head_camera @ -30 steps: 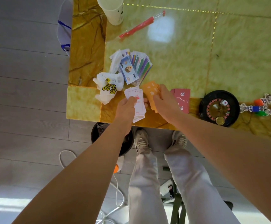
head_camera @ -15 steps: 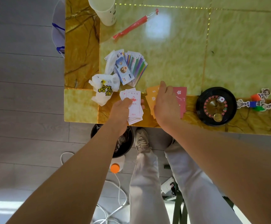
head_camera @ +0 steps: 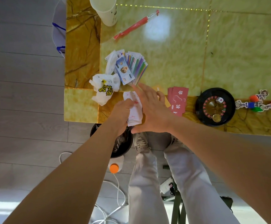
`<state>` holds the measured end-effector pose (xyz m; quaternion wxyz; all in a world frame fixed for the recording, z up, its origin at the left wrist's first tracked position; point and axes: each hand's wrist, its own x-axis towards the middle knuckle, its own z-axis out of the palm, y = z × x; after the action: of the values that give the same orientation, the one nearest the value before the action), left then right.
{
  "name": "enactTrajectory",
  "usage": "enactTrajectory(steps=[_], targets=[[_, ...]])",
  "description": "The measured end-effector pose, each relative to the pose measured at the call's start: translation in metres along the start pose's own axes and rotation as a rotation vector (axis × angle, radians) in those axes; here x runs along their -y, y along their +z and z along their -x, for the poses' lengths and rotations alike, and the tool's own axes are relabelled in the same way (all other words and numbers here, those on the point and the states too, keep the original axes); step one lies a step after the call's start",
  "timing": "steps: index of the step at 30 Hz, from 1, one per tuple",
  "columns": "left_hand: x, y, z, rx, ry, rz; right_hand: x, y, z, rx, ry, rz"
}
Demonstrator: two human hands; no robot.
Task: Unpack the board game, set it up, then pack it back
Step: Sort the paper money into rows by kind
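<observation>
My left hand [head_camera: 122, 110] grips a stack of white cards [head_camera: 135, 113] with red print at the near edge of the table. My right hand [head_camera: 151, 109] hovers just right of it with fingers spread, covering most of the orange cards [head_camera: 158, 88]; only a corner shows. Red cards [head_camera: 178, 99] with white characters lie to the right. A fan of play money [head_camera: 131, 68] lies just beyond the hands. Further right sit a black roulette wheel [head_camera: 215, 106] with a die on it and several figure pawns [head_camera: 257, 102] on coloured bases.
A crumpled white plastic bag [head_camera: 104, 90] lies left of the cards. A white cup [head_camera: 104, 11] and a red-sealed clear bag [head_camera: 131, 29] stand at the far side of the yellow-green marble table [head_camera: 236, 54]. Below the table edge are a black bin [head_camera: 121, 143], cables and my legs.
My right hand has left the orange cards, spread its fingers and moved left and forward over the white stack. My left hand still holds the white cards.
</observation>
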<state>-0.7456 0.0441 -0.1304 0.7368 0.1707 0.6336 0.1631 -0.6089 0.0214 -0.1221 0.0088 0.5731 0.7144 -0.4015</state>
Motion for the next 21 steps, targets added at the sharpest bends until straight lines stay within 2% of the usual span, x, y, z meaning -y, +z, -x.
enactTrajectory(steps=[2,4,8,11,13,16,19,21], targets=[[-0.002,0.005,0.003,0.055,-0.030,-0.074,0.001,0.003,-0.003,0.046,-0.026,0.092],[-0.004,0.009,0.007,0.100,-0.054,-0.113,0.003,0.005,-0.005,0.017,-0.053,0.135],[-0.009,0.011,0.011,0.131,-0.057,-0.122,0.000,0.004,-0.004,-0.026,-0.029,0.031],[-0.011,0.009,0.012,0.115,-0.083,-0.156,-0.007,0.005,-0.003,-0.042,-0.057,0.057],[-0.010,0.007,0.010,0.063,-0.088,-0.213,-0.009,0.005,-0.002,-0.027,-0.077,0.120],[-0.007,0.004,0.005,-0.096,0.002,-0.327,-0.016,0.003,0.001,-0.010,-0.048,0.084],[-0.002,0.002,-0.004,-0.313,0.087,-0.391,-0.028,-0.002,0.004,-0.178,-0.019,0.139],[0.000,0.002,-0.008,-0.418,0.127,-0.530,-0.037,-0.006,0.006,-0.234,0.060,0.182]])
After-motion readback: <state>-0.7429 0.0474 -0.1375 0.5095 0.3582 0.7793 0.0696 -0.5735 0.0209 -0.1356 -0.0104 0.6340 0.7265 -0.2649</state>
